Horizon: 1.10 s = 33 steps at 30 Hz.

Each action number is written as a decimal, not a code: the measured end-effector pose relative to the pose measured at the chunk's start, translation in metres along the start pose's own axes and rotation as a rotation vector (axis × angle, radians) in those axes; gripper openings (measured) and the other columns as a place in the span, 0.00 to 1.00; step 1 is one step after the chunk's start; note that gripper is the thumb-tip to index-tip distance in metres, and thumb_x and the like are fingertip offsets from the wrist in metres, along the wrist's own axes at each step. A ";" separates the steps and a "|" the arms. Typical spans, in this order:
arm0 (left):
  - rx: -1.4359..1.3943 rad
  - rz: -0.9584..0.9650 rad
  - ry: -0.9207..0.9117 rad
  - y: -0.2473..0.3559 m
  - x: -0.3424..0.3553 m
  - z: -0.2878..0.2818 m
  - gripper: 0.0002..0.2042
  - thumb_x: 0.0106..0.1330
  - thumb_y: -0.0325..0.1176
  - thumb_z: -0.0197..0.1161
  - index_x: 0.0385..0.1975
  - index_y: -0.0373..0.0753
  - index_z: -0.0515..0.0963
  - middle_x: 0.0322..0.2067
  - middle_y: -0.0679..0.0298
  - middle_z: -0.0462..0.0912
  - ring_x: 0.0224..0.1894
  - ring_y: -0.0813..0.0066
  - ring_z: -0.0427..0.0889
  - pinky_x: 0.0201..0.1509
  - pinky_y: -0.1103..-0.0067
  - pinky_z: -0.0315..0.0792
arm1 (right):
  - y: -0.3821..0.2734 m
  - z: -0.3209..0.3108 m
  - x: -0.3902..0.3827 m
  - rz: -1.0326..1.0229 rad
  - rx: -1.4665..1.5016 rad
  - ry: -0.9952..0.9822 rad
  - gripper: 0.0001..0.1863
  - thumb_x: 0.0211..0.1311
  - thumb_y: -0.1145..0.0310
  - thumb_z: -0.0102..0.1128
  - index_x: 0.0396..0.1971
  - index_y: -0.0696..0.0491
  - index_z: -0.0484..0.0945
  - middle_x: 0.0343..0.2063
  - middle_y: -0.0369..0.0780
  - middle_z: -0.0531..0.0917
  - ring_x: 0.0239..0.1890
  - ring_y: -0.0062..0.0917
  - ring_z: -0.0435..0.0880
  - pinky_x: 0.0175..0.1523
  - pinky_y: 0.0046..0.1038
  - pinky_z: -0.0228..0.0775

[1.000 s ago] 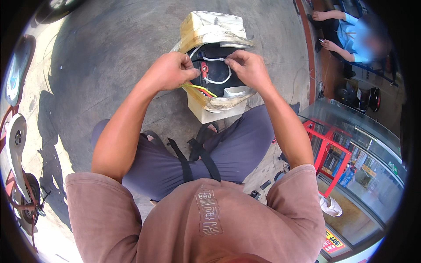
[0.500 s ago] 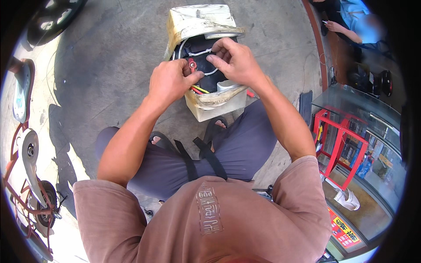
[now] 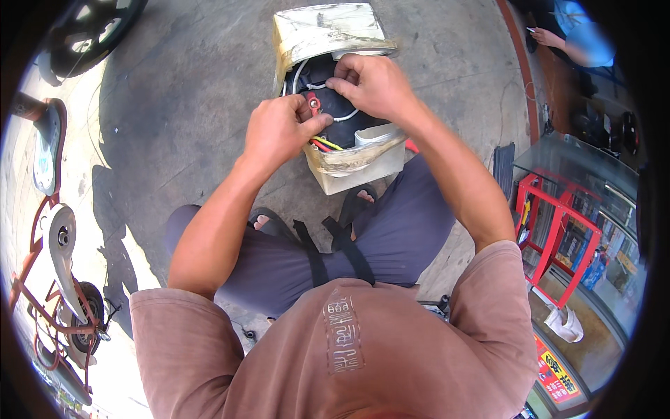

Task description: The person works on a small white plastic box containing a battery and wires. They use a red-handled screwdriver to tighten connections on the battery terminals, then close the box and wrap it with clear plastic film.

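Directly below the head camera I see an open, tape-wrapped box (image 3: 356,164) standing on the concrete floor (image 3: 181,105), just in front of the person's sandalled feet. Its taped lid (image 3: 324,31) is folded back at the far side. Inside lies a black pack (image 3: 335,115) with white, red and yellow wires (image 3: 328,144) running over it.

My left hand (image 3: 279,129) sits over the box's near-left part, its fingers (image 3: 310,126) pinched on a red ring terminal (image 3: 314,105) at the top of the pack. My right hand (image 3: 373,84) reaches in from the far right, fingers closed on a white wire (image 3: 317,85) just beside that terminal. Both hands cover much of the box interior, so the rest of its contents cannot be told.

Around: a red metal rack (image 3: 555,237) stands to the right beside a glass-fronted case, well apart from the box. A red wheeled frame (image 3: 56,279) stands at the left edge. Another person's sleeve and hand (image 3: 558,35) show at the upper right, far from the box.
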<state>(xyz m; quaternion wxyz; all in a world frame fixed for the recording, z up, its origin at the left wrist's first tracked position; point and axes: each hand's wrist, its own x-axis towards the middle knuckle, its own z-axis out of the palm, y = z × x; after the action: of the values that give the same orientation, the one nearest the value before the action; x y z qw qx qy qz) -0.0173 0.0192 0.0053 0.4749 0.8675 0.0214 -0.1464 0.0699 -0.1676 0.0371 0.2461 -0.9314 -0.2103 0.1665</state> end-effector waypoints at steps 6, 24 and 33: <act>-0.190 -0.058 -0.107 -0.013 0.006 -0.014 0.16 0.58 0.37 0.77 0.21 0.34 0.78 0.17 0.70 0.76 0.21 0.85 0.69 0.25 0.79 0.66 | 0.017 -0.003 -0.018 -0.088 0.144 0.100 0.09 0.56 0.69 0.71 0.34 0.57 0.85 0.24 0.41 0.85 0.26 0.28 0.84 0.34 0.29 0.76; -0.438 -0.213 -0.003 -0.030 -0.012 -0.023 0.12 0.69 0.39 0.67 0.32 0.35 0.80 0.23 0.74 0.76 0.25 0.87 0.67 0.27 0.82 0.61 | 0.089 -0.044 -0.041 0.255 0.210 -0.133 0.20 0.68 0.56 0.64 0.37 0.61 0.84 0.24 0.41 0.85 0.28 0.23 0.81 0.36 0.30 0.74; 0.143 -0.157 -0.139 0.010 -0.023 -0.008 0.31 0.71 0.56 0.59 0.51 0.28 0.81 0.23 0.49 0.84 0.30 0.58 0.87 0.37 0.68 0.76 | 0.083 -0.034 -0.051 0.261 0.352 -0.424 0.23 0.72 0.54 0.60 0.44 0.63 0.80 0.31 0.41 0.83 0.36 0.21 0.79 0.43 0.31 0.73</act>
<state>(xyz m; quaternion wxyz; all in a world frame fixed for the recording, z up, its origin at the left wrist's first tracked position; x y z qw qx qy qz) -0.0357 0.0226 0.0233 0.3993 0.8825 0.0460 -0.2441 0.0660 -0.2713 0.0319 0.3308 -0.8380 -0.1034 0.4215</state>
